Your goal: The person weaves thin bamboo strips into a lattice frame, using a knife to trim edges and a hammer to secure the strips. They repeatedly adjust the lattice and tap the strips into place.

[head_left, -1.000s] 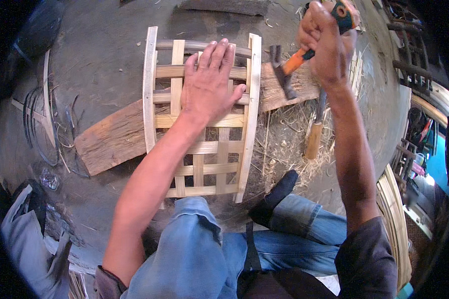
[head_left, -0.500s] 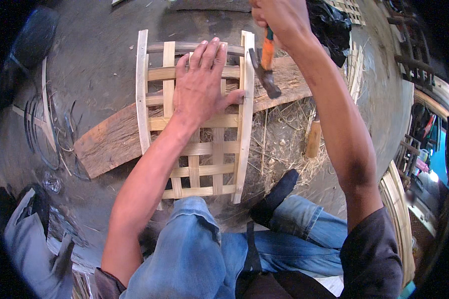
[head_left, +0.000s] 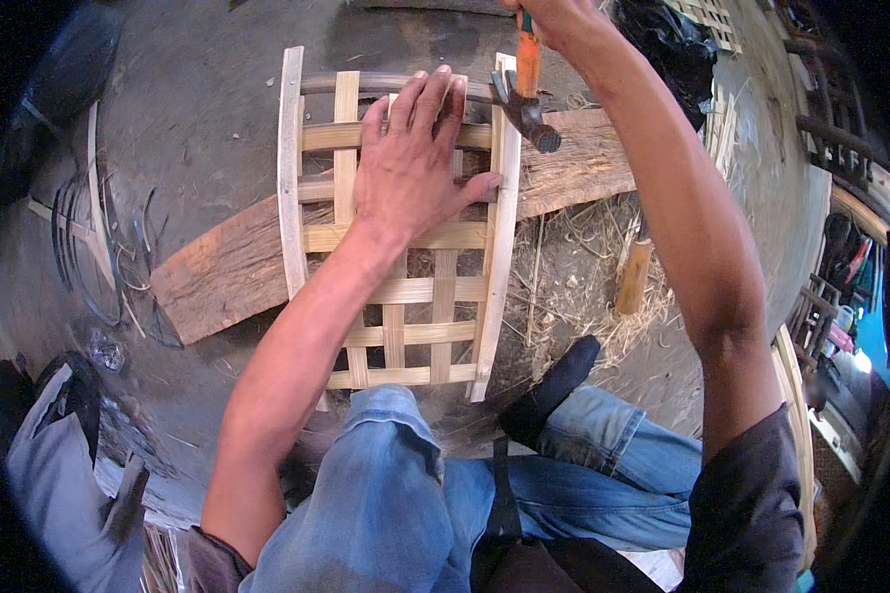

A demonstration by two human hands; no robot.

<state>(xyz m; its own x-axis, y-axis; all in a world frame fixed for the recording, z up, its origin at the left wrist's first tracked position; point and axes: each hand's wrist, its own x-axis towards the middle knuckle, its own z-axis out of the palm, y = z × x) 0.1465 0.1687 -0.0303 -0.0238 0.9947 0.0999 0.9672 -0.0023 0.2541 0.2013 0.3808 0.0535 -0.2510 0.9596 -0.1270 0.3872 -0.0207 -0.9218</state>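
Observation:
A woven panel of pale bamboo strips [head_left: 418, 290] with two long side rails lies in front of me, its near end by my raised knee. My left hand [head_left: 402, 183] rests flat on its upper part, fingers stretched toward the far crossbar and thumb reaching the right rail [head_left: 501, 212]. In my right hand [head_left: 561, 22], cut off by the top edge, is a claw hammer [head_left: 528, 69] with an orange handle. Its dark metal head appears beside the far end of the right rail, the claw overlapping it in view. Whether it touches the rail I cannot tell.
A rough wooden plank [head_left: 218, 272] lies slantwise under the panel. To the right are straw-like shavings [head_left: 603, 296], a wooden tool handle [head_left: 634, 279] and a black plastic bag [head_left: 667, 59]. Dark coiled strips [head_left: 79, 257] lie at left. My dark-clad foot [head_left: 554, 390] is near the panel.
The hammer has moved farther away and closer over the right rail's far end. My left hand keeps its place on the panel. The whole view has shifted slightly.

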